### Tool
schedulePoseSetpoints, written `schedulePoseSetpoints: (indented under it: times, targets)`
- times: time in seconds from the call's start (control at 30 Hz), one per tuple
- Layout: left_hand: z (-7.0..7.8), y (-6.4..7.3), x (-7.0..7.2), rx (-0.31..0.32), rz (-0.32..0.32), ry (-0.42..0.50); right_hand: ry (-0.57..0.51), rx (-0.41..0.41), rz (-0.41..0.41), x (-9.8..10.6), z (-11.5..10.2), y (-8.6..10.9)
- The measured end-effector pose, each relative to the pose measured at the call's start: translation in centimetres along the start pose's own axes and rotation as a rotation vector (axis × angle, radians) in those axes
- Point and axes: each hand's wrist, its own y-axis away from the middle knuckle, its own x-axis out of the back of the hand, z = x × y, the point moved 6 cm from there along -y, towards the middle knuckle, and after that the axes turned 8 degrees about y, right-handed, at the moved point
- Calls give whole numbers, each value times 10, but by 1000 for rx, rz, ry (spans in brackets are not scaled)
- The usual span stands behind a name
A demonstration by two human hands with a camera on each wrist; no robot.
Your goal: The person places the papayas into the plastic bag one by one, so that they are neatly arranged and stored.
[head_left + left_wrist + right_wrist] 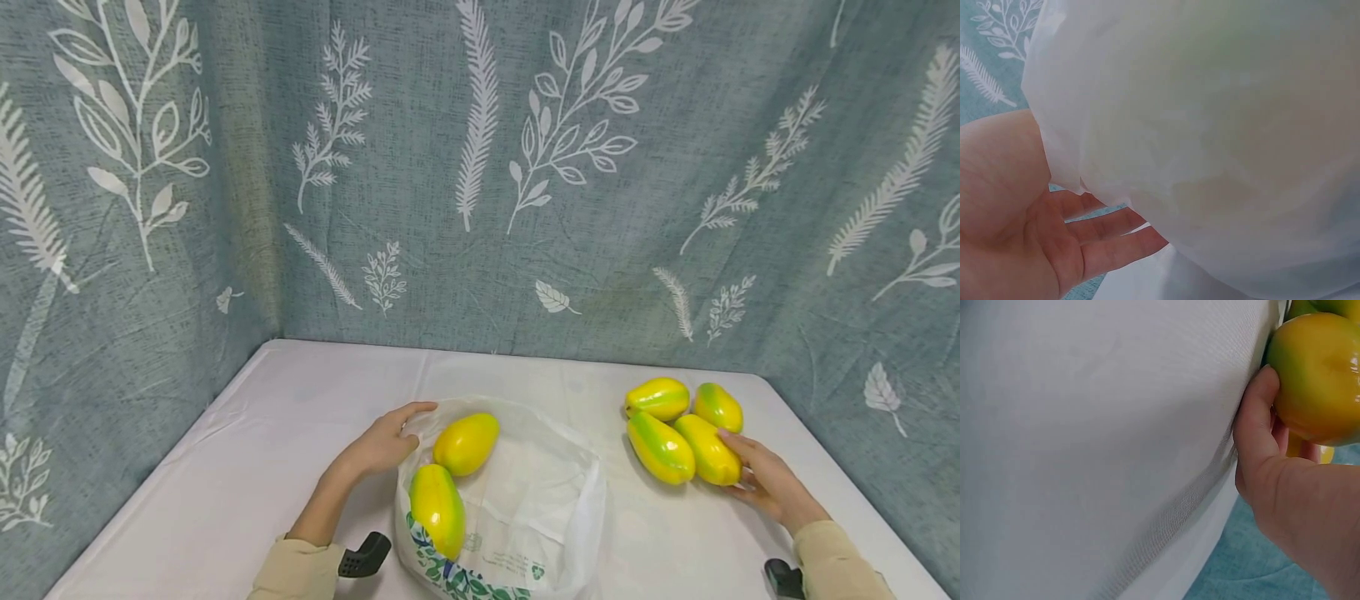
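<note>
A white plastic bag (517, 467) with a leafy print lies with its mouth spread wide, and two yellow-green papayas (467, 444) show inside its left part. My left hand (382, 442) is at the bag's left rim, its fingers spread and reaching over the edge. In the left wrist view the bag's side (1210, 137) hides those fingertips. On the right, my right hand (772, 479) grips the end of a papaya (707, 450), thumb on one side and fingers on the other. That papaya lies against other papayas (662, 447) in a cluster.
A white cloth covers the table (247, 442). Blue-grey curtains (435, 167) with white leaf patterns hang behind it and along both sides. The bag stands between the left hand and the papaya cluster. Black wrist devices (365, 556) sit by both sleeves.
</note>
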Motion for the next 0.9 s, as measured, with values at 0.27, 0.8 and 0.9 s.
schedulePoseSetpoints:
  times: [0.27,0.8,0.9]
  targets:
    - [1,1,0,0,-1,1,12,-15,0,-1,0,1]
    - [0,1,1,-8,-6,-6,-107,8,-39,-2,0,6]
    - [-1,1,2,-12,-9,-10,-114,13,-39,-1,0,8]
